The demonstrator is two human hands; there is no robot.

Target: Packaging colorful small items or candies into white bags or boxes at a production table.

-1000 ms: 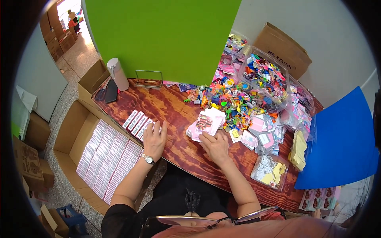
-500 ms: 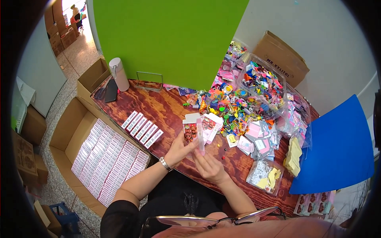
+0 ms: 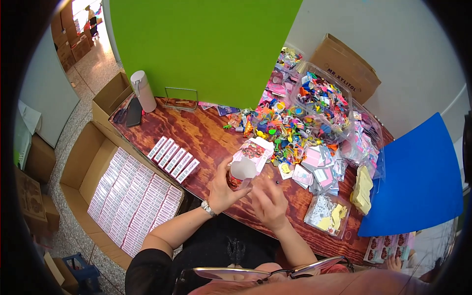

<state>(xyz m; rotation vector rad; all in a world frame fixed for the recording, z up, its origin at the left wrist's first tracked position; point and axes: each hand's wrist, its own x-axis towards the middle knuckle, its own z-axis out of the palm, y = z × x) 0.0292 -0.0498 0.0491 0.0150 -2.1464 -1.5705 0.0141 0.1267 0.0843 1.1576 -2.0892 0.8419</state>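
Note:
My left hand [image 3: 225,189], with a metal watch at its wrist, grips a small red and pink printed carton [image 3: 242,173]. The carton's open white mouth faces up; what it holds inside cannot be made out. Just right of it, my right hand [image 3: 269,202] is off the carton, its fingers apart and slightly blurred. Behind the carton lie flat printed cartons [image 3: 255,151] in pink and white. Several closed pink and white boxes [image 3: 173,160] stand in a row on the table to the left.
A cardboard box [image 3: 81,182] at left holds rows of packed small boxes. Colourful small toys [image 3: 290,128] are heaped at the back right, near loose cards [image 3: 319,169] and a clear tray [image 3: 327,219]. A blue panel [image 3: 418,182] stands right; another person's hand [image 3: 395,264] shows below it.
The carton has turned so its open end faces up. My right hand has let go of it and moved slightly right. Another person's hand has appeared at the lower right.

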